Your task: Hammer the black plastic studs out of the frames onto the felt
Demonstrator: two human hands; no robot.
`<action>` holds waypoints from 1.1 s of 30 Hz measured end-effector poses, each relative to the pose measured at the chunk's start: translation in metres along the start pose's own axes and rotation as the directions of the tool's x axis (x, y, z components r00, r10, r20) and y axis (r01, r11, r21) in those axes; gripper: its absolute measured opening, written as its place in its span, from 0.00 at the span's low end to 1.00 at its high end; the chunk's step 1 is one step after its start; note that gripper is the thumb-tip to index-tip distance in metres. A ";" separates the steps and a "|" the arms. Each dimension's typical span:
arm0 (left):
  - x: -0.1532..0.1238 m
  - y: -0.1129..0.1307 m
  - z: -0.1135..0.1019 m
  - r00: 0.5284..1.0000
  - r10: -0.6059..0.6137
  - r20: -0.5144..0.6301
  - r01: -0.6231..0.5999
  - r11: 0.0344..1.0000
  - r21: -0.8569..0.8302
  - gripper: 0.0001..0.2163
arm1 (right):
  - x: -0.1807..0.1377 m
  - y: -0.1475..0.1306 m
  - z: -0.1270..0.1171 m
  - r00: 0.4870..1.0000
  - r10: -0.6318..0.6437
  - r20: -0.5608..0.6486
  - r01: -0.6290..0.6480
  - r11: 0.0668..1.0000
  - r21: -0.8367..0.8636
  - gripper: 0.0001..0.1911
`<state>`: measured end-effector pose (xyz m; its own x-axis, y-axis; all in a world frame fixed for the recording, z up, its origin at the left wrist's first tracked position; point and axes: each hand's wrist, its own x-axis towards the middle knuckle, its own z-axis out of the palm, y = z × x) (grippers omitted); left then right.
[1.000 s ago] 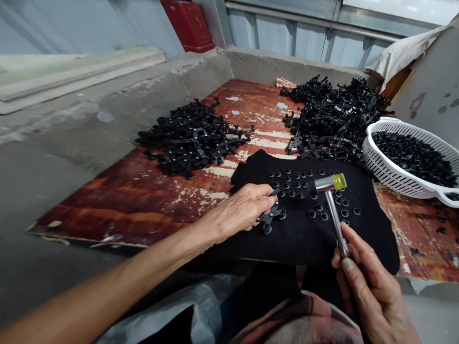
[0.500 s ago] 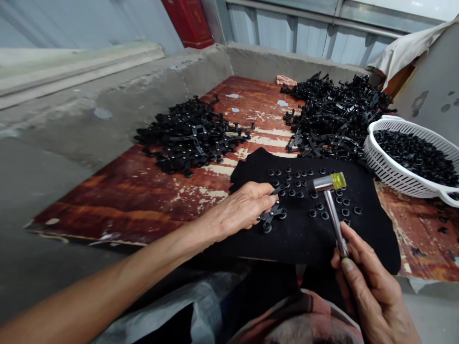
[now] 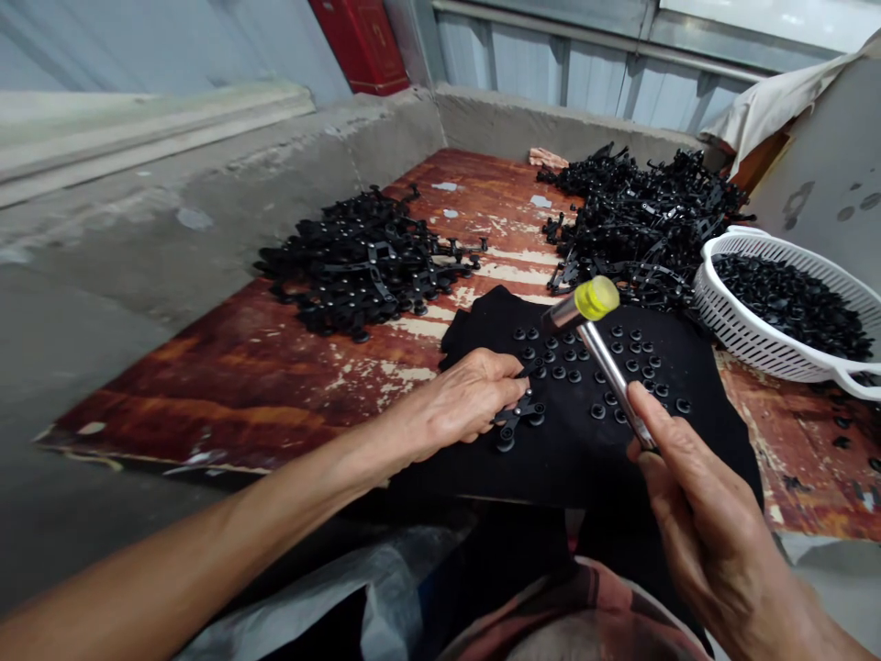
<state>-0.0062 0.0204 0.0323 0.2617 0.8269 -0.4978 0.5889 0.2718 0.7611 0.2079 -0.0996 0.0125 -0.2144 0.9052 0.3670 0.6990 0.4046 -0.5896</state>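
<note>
My left hand [image 3: 460, 402] is closed on a small black cross-shaped plastic part [image 3: 518, 419], holding it down on a black cloth [image 3: 571, 450]. My right hand [image 3: 695, 514] grips the metal handle of a small hammer [image 3: 606, 363] with a yellow-green head tip, raised and tilted left above the cloth. Several small black round caps [image 3: 598, 367] lie scattered on the cloth just past my left fingers, under the hammer.
A worn red-brown board [image 3: 275, 367] carries a pile of black parts [image 3: 362, 266] at the left and a larger pile [image 3: 640, 216] at the back right. A white plastic basket [image 3: 750, 321] of black caps stands at the right. Concrete ledges border the board.
The hammer has swung up and to the left; its head has risen from just above the caps to over the cloth's far part. My left hand stays on the black part.
</note>
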 end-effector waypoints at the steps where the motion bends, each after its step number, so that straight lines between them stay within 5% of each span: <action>1: 0.001 -0.002 0.000 1.000 0.014 0.011 -0.014 1.000 0.002 0.08 | 0.003 0.000 0.000 1.000 -0.005 0.028 0.006 0.999 -0.035 0.38; 6: 0.004 -0.007 -0.003 0.998 0.030 0.047 -0.031 0.999 0.030 0.10 | 0.016 -0.001 0.000 0.971 0.014 0.238 0.039 0.976 -0.215 0.37; 12: 0.005 -0.009 -0.002 1.000 0.015 0.023 -0.014 0.999 -0.036 0.10 | 0.012 -0.005 -0.002 0.996 -0.060 0.073 0.070 0.986 -0.153 0.41; 17: 0.007 -0.008 -0.003 0.998 0.023 0.066 -0.023 1.000 0.002 0.10 | 0.012 -0.002 0.000 0.978 -0.025 0.207 0.070 0.975 -0.209 0.39; 21: 0.005 0.000 -0.003 0.998 -0.020 0.055 0.020 1.000 0.002 0.10 | 0.011 -0.001 -0.001 0.997 -0.054 0.048 0.060 0.987 -0.148 0.41; 25: 0.006 0.001 -0.004 0.995 -0.067 0.071 0.069 0.997 -0.025 0.10 | 0.014 0.000 -0.003 0.973 0.048 0.224 0.005 0.972 -0.234 0.36; 30: 0.007 0.000 -0.004 0.994 -0.077 0.071 0.080 0.996 -0.035 0.10 | 0.009 -0.003 -0.002 0.997 0.003 0.081 0.008 0.991 -0.135 0.41; 33: 0.005 0.001 -0.003 0.996 -0.078 0.049 0.079 0.997 -0.003 0.09 | 0.005 -0.003 0.000 0.975 0.025 0.220 0.019 0.980 -0.197 0.41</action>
<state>-0.0067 0.0267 0.0318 0.2520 0.7777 -0.5759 0.6053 0.3377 0.7209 0.2046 -0.0963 0.0160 -0.3413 0.9216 0.1847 0.8153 0.3881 -0.4297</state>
